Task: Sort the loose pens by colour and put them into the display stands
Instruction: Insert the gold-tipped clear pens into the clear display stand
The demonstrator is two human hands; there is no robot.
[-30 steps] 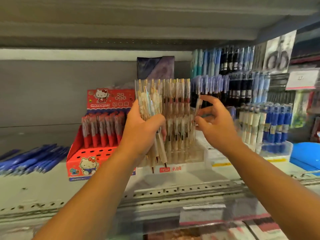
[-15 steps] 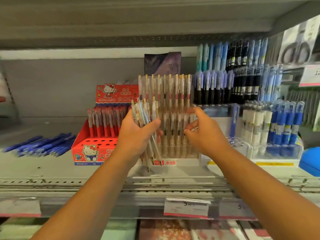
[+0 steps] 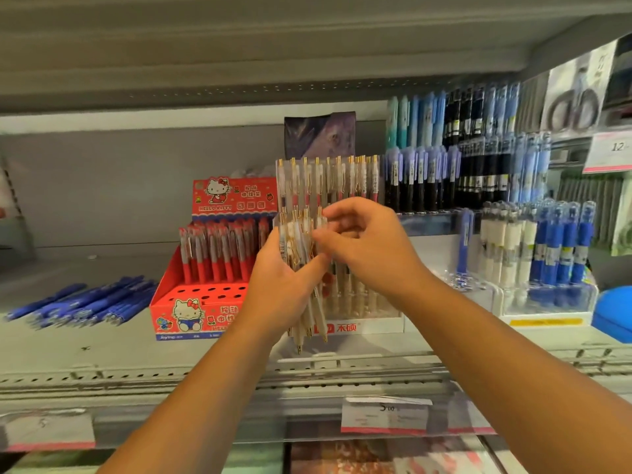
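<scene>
A: Where are the pens (image 3: pixel 301 241)?
B: Slim clear barrels with gold clips, bundled upright in the left hand's (image 3: pixel 284 285) curled fingers, before the clear stand (image 3: pixel 362 326) on the shelf (image 3: pixel 102 347).
A: The right hand (image 3: pixel 369 248)?
B: It touches the bundle's tops, fingers bent. I cannot tell if it pinches one. Smooth blue pens (image 3: pixel 85 301) lie loose, far left.

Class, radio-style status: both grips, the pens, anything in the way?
Left grip holds bundle of clear gold-clipped pens. Right grip pinches bundle's top. Clear acrylic display stand directly behind, partly hidden by hands.
</scene>
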